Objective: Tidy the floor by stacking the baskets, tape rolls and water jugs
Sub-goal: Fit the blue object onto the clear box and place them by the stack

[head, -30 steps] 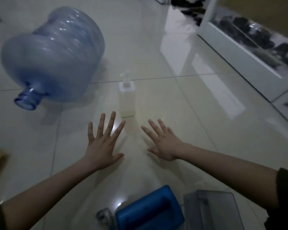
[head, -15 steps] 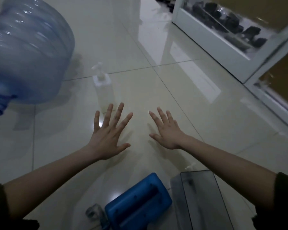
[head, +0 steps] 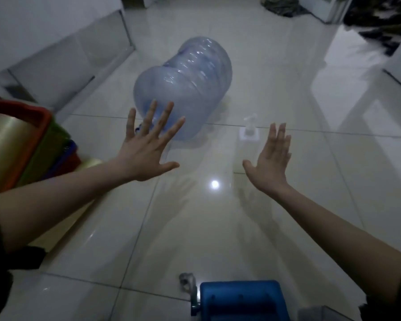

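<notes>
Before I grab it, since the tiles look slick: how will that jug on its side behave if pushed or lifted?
The jug lies on its side on glossy tiles, so a push would probably roll it. It looks empty, so likely light for its bulk. Its wide, smooth body may be slippery to grip.

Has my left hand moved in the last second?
Yes. Measured against the pump bottle standing on the floor, the left hand has swung leftward, away from it, and now overlaps the water jug at its neck end.
</notes>
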